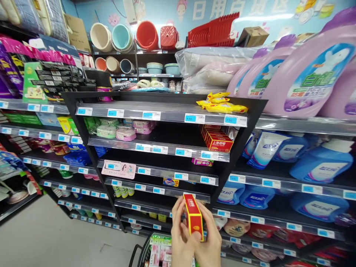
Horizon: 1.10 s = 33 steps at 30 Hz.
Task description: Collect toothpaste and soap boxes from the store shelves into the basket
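A small red and yellow box (193, 217) stands on end between both my hands, low in the middle of the view. My left hand (180, 235) grips its left side with fingers curled round it. My right hand (210, 237) closes on its right side. Matching red boxes (217, 139) lie stacked on the second shelf up to the right. Below my hands sits a shopping basket (144, 250) holding packaged goods.
A black shelf unit (167, 111) with blue price tags stands ahead. Yellow packets (221, 104) lie on its top shelf. Pink detergent bottles (311, 74) and blue bottles (322, 163) fill the right shelves. Basins (122, 37) line the top back. Grey floor (41, 237) lies at left.
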Motion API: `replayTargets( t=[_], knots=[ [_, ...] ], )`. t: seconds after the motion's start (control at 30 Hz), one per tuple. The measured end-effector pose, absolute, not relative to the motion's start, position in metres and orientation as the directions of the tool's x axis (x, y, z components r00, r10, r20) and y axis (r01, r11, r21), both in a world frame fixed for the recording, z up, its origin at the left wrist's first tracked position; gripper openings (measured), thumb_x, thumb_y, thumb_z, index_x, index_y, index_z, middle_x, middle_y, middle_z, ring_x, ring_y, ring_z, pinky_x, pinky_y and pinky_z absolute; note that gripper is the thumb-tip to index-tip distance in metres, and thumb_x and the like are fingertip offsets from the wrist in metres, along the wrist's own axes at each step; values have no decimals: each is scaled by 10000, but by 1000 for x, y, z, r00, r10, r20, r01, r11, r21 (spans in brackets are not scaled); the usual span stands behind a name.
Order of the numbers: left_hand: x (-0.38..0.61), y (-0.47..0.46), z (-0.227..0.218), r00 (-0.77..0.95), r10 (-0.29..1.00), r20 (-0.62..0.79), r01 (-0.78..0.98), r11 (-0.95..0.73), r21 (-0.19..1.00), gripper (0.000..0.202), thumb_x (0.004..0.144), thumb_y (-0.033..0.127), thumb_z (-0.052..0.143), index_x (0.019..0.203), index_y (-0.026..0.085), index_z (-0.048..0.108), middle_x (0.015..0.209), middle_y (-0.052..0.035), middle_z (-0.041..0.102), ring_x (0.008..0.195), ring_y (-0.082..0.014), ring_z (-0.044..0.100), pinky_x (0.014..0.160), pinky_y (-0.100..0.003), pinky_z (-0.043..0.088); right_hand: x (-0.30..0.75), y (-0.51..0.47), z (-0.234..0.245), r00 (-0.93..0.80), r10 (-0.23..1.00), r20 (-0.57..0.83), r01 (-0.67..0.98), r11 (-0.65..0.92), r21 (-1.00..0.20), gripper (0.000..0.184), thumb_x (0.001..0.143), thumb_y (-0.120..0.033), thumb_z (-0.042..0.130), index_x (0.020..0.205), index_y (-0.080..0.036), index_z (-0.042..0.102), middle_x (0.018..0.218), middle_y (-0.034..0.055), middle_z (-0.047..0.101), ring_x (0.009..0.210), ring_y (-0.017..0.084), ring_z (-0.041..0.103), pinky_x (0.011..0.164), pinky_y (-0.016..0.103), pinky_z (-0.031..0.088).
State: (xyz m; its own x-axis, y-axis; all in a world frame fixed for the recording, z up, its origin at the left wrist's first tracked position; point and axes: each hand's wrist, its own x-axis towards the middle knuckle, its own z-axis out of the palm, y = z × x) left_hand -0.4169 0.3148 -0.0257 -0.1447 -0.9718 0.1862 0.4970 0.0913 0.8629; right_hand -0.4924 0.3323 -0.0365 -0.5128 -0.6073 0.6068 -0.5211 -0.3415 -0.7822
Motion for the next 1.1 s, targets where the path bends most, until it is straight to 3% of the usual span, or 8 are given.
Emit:
replayTargets(
  t=[0.1, 0.17, 0.27, 0.37, 0.67, 0.87, 1.1],
  knots=[
    [-420, 317, -30, -85, -951, 299, 356, 251, 900, 889, 601, 662, 853, 1390, 356, 582, 1629, -74, 351, 1462, -406, 384, 1043, -424, 548, -493, 332, -49, -685, -610, 397, -252, -313, -916, 514, 705, -428, 861, 1127, -181, 705, 1069, 128, 779, 927, 303, 751, 789, 408, 649],
    [-421, 318, -30, -58, -943, 327, 335, 290, 896, 864, 646, 641, 837, 1416, 367, 555, 1632, -77, 348, 1462, -404, 379, 1021, -446, 555, -494, 332, -54, -734, -644, 216, -7, -312, -950, 541, 695, -482, 863, 1106, -173, 696, 1007, 125, 794, 869, 286, 760, 739, 372, 648],
    [-421, 320, -23, -6, -950, 312, 363, 288, 886, 672, 746, 492, 822, 1366, 338, 613, 1571, -96, 454, 1451, -400, 382, 1025, -471, 532, -494, 331, -51, -690, -723, 31, 295, -320, -900, 573, 708, -544, 844, 1129, -191, 679, 1064, 123, 788, 940, 278, 757, 778, 354, 636],
    [-420, 321, -11, 21, -975, 220, 426, 208, 881, 514, 771, 361, 823, 1267, 315, 696, 1507, -101, 537, 1433, -395, 405, 1066, -469, 487, -492, 332, -40, -639, -767, -63, 472, -326, -819, 603, 766, -596, 780, 1223, -229, 638, 1129, 117, 771, 995, 283, 747, 793, 373, 626],
    [-417, 328, -7, -35, -991, 131, 444, 102, 890, 526, 800, 355, 803, 1304, 313, 660, 1591, -81, 444, 1418, -363, 434, 1024, -411, 511, -486, 338, -37, -567, -808, -159, 615, -287, -734, 520, 760, -541, 809, 1140, -248, 610, 1069, 94, 773, 863, 271, 757, 773, 404, 620],
    [-411, 327, -8, -62, -993, 103, 486, 60, 872, 563, 794, 358, 809, 1327, 299, 641, 1576, -82, 464, 1394, -359, 472, 1038, -409, 516, -487, 339, -43, -613, -781, -122, 548, -309, -778, 584, 693, -489, 875, 1159, -245, 622, 1083, 84, 769, 879, 249, 742, 784, 386, 623],
    [-412, 328, -9, -91, -996, -9, 541, -57, 839, 731, 754, 384, 843, 1413, 280, 544, 1502, -111, 544, 1347, -343, 531, 1016, -369, 535, -489, 338, -50, -580, -809, -95, 530, -286, -798, 729, 726, -501, 849, 1359, -299, 551, 1184, 81, 749, 995, 269, 735, 847, 406, 614]
  ],
)
